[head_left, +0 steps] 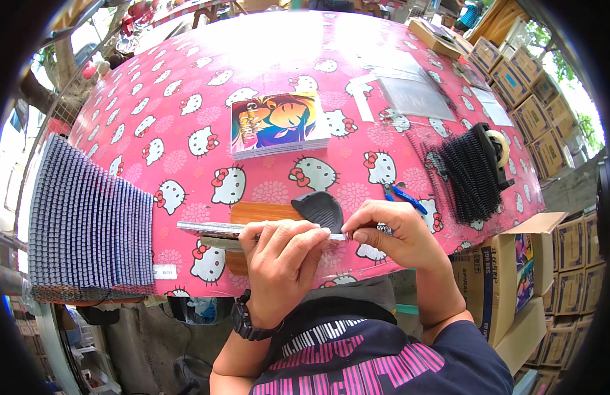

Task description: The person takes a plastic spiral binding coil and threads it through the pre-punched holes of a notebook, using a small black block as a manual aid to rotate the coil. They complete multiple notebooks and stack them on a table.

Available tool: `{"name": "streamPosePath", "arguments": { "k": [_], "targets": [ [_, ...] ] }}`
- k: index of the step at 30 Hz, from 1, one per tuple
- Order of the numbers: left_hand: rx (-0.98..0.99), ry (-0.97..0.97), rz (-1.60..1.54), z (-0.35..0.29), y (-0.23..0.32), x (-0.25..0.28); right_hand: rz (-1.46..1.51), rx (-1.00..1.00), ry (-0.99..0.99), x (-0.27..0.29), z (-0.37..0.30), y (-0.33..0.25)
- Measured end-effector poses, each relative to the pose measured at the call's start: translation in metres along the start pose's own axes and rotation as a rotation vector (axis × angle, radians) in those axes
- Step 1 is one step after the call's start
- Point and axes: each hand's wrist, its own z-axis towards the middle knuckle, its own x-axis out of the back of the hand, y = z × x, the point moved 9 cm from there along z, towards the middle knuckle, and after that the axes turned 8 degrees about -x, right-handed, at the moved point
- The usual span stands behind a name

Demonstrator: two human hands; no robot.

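A thin notebook (206,228) is held edge-on above the near side of the table. My left hand (282,257), with a black watch on its wrist, is closed round it, fingers over its upper edge. At the notebook's right end my right hand (400,234) pinches with thumb and forefinger; a short dark spiral coil (384,229) shows between its fingers. The fingertips partly hide where coil and notebook meet. Just beyond lie a wooden board (269,211) and a black, ribbed, curved piece (318,209). Blue-handled pliers (409,198) rest past my right hand.
Spiral-bound notebooks (91,217) form a long stack at the left. A pile of booklets with colourful covers (279,125) sits mid-table. Black coils (466,174) lie at right beside a tape dispenser (494,148). Clear plastic sheets (413,95) lie farther back. An open carton (492,283) stands lower right.
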Motion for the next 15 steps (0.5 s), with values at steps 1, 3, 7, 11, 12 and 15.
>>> {"name": "streamPosePath", "arguments": {
  "k": [1, 3, 7, 11, 12, 15],
  "targets": [
    [0.002, 0.001, -0.003, 0.0, 0.0, 0.0, -0.004, -0.008, -0.017, -0.001, -0.001, -0.001],
    [-0.001, 0.007, -0.01, 0.001, 0.0, -0.001, -0.018, -0.019, -0.048, -0.004, 0.0, -0.004],
    [-0.008, 0.006, 0.014, 0.003, 0.005, 0.002, 0.119, -0.271, -0.136, -0.011, -0.003, 0.005],
    [0.038, -0.025, -0.028, 0.005, 0.012, 0.003, -0.093, -0.001, -0.098, -0.009, 0.001, -0.031],
    [0.002, -0.075, -0.016, 0.002, 0.013, -0.002, -0.128, 0.056, -0.113, -0.011, 0.001, -0.032],
    [-0.055, -0.181, 0.019, -0.001, 0.013, -0.014, -0.035, -0.071, -0.23, -0.018, 0.001, -0.015]
  ]
}}
